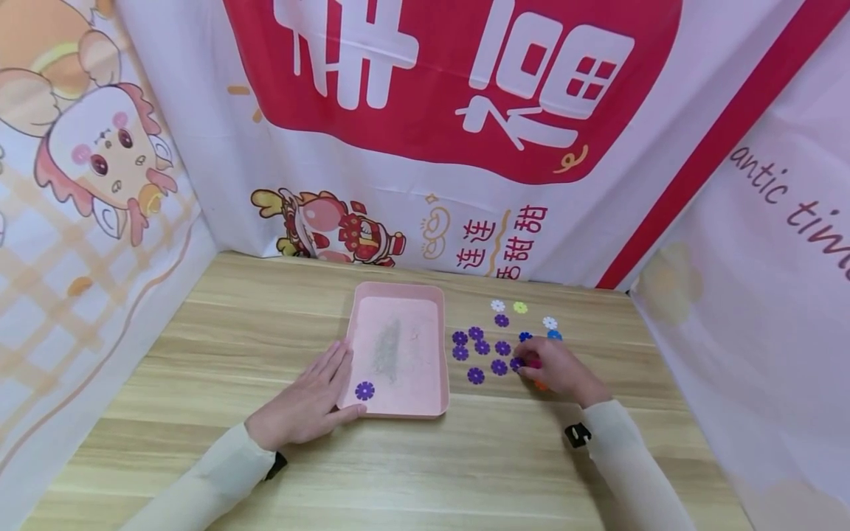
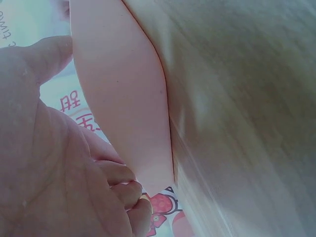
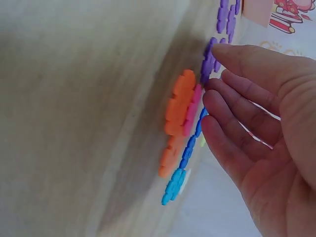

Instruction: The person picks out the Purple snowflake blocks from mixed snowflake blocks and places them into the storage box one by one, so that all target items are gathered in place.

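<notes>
A shallow pink tray (image 1: 434,402) stands on the table with one purple snowflake disc (image 1: 364,391) in its near left corner. My left hand (image 1: 308,398) rests at that corner, fingers along the left rim and thumb on the front rim. In the left wrist view the tray's outer wall (image 2: 128,98) shows beside the palm. To the right of the tray, my right hand (image 1: 558,367) pinches a purple disc (image 3: 208,61) between thumb and fingertips, low over the table. Close by these fingers lie a pink disc (image 3: 192,111) and orange discs (image 3: 180,103), partly covered in the head view.
Several purple discs (image 1: 476,376) are spread between tray and right hand. Farther back lie white discs (image 1: 498,304), a yellow-green disc (image 1: 520,307) and blue discs (image 1: 554,335). Printed cloth (image 1: 425,169) surrounds the wooden table (image 1: 425,472) at the back and sides.
</notes>
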Demonstrator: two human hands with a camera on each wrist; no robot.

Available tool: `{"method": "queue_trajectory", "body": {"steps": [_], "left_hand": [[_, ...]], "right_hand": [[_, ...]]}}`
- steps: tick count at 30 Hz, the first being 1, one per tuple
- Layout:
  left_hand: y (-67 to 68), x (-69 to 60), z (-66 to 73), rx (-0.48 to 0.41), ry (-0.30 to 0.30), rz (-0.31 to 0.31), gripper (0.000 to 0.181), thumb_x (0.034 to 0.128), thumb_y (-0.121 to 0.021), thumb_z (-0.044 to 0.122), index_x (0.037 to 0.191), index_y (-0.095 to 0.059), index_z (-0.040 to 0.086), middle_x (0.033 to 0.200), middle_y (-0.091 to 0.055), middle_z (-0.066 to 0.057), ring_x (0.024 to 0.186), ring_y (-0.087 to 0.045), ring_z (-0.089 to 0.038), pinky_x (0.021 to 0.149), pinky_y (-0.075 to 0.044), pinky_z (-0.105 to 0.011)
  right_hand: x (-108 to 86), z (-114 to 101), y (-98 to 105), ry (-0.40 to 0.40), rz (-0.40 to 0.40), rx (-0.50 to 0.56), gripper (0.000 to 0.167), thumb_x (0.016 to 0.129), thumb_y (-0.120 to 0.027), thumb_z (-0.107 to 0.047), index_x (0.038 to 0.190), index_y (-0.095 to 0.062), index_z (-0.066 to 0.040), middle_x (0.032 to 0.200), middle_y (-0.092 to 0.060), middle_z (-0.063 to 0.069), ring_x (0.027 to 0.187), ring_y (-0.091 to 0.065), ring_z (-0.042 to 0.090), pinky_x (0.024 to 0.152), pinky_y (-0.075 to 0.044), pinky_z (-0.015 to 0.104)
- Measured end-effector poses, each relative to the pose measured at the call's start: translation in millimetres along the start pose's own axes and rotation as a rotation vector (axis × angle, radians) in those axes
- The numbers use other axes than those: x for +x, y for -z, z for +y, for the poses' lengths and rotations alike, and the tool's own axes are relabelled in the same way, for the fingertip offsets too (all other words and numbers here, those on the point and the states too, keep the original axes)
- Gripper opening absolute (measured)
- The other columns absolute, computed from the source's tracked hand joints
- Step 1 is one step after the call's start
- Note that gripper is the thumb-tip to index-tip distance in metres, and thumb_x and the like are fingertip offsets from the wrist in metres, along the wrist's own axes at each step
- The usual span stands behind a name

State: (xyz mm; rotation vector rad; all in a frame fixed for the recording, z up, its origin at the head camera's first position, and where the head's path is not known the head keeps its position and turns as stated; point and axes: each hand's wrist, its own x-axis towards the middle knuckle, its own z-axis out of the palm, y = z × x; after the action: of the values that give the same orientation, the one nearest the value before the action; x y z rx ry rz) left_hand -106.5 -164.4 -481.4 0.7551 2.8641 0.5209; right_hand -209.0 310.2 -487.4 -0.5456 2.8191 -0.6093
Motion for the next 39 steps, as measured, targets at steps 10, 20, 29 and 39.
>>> {"method": "queue_trajectory", "body": {"steps": [10,20,29,39], "left_hand": [[0.5,0.9,0.2,-0.015,0.006,0.000,0.096,0.1053,-0.054,0.058,0.165,-0.018,-0.007,0.176,-0.010,-0.025,0.165,-0.010,-0.043,0.134,-0.020,-0.059],[-0.2,3.0,0.3,-0.033,0.009,-0.018,0.096,0.1056,-0.054,0.057,0.165,-0.017,-0.007,0.177,-0.009,-0.025,0.165,-0.009,-0.043,0.133,-0.019,-0.061],[3.0,0.7,1.3,-0.030,0.020,-0.028,0.095,0.1055,-0.055,0.057,0.165,-0.018,-0.008,0.176,-0.010,-0.026,0.165,-0.010,-0.044,0.133,-0.019,-0.061],[7.3,-2.1,2.6,-0.032,0.004,-0.016,0.093,0.1062,-0.056,0.054,0.163,-0.021,-0.011,0.174,-0.013,-0.030,0.164,-0.013,-0.047,0.133,-0.021,-0.062]], "right_hand": [[2.9,-4,1,-0.006,-0.006,-0.003,0.029,0.092,-0.083,-0.013,0.120,-0.077,-0.010,0.111,-0.076,0.004,0.099,-0.069,0.017,0.092,-0.064,0.042],[8.6,-8,8,-0.038,-0.041,0.018,0.030,0.089,-0.084,-0.006,0.118,-0.077,-0.007,0.104,-0.074,0.003,0.088,-0.065,0.013,0.081,-0.062,0.031],[13.0,-12,14,-0.002,-0.073,-0.008,0.020,0.089,-0.083,-0.005,0.107,-0.079,-0.011,0.100,-0.074,0.002,0.087,-0.065,0.012,0.081,-0.062,0.032],[11.5,-17,25,0.104,-0.116,-0.009,0.006,0.096,-0.078,-0.010,0.099,-0.080,-0.014,0.092,-0.077,-0.004,0.085,-0.067,0.006,0.082,-0.064,0.030]]}}
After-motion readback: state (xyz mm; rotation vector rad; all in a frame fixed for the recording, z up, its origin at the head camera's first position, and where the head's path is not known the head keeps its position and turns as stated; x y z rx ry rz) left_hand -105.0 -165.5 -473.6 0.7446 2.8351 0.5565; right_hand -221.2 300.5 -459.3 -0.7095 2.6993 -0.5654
